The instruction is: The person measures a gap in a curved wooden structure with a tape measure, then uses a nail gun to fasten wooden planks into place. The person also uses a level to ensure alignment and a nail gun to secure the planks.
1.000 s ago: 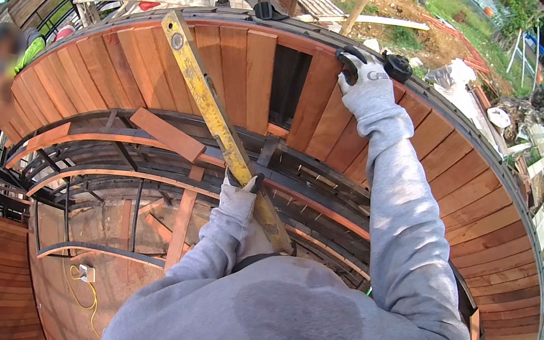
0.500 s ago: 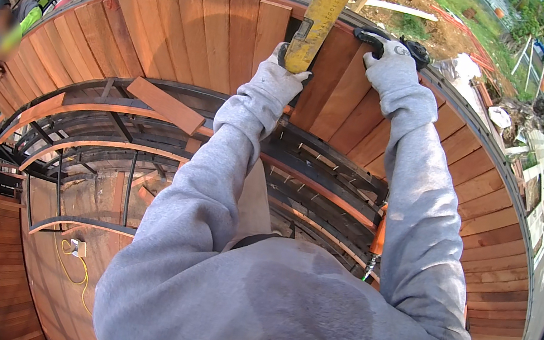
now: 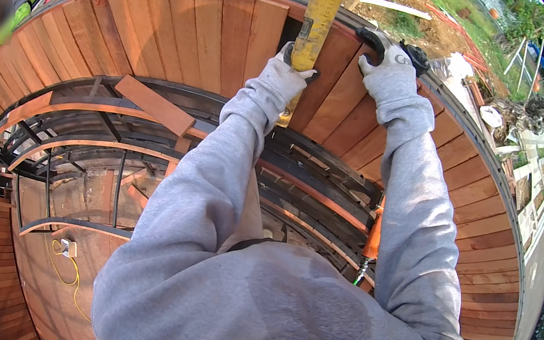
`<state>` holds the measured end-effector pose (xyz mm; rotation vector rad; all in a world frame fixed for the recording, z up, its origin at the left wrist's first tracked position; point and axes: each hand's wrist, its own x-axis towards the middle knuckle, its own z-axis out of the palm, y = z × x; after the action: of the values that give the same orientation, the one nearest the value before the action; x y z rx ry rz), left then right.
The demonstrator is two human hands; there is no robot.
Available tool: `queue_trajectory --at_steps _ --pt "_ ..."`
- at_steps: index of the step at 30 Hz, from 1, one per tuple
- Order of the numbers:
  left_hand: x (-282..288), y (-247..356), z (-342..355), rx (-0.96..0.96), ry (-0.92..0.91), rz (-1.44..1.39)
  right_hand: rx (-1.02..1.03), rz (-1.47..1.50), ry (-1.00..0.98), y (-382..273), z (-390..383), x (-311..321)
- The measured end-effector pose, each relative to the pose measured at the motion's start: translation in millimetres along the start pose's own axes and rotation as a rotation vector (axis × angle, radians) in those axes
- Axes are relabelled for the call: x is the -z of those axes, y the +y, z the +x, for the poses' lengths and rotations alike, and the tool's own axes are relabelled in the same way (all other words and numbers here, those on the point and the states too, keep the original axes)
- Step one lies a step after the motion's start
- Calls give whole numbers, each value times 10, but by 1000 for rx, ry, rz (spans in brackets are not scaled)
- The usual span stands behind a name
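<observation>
A long yellow spirit level (image 3: pixel 318 21) stands over the curved row of reddish wooden planks (image 3: pixel 203 34), its upper part running out past the top of the picture. My left hand (image 3: pixel 284 74), in a grey glove with dark fingertips, is closed around it low down. The level's lower end shows beneath that hand, beside a dark gap between planks. My right hand (image 3: pixel 389 70), gloved alike, rests at the planks' outer edge with thumb and forefinger apart. Its other fingers are partly hidden, and a black object (image 3: pixel 417 59) lies just beyond it.
A loose plank (image 3: pixel 155 104) lies across curved black metal framing (image 3: pixel 290 151) on my near side. An orange tool (image 3: pixel 372 239) with a hose hangs beside my right arm. A yellow cord (image 3: pixel 76 281) lies on the floor below. Another person (image 3: pixel 1 31) is at the far left.
The spirit level has come down toward me, so its lower end now shows below my left hand. My right hand stays at the outer edge. The view has shifted slightly.
</observation>
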<state>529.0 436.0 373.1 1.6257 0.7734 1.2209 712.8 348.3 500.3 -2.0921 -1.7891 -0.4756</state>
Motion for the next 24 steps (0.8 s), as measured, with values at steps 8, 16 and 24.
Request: queue_trajectory --at_steps 8,16,24 --pt "69 49 39 42 -56 -18 49 -19 36 -97 -40 36" --pt "121 -302 128 34 -65 77 114 110 151 -76 -41 -35" --pt "119 -57 111 121 -96 239 86 3 87 -106 -67 -22"
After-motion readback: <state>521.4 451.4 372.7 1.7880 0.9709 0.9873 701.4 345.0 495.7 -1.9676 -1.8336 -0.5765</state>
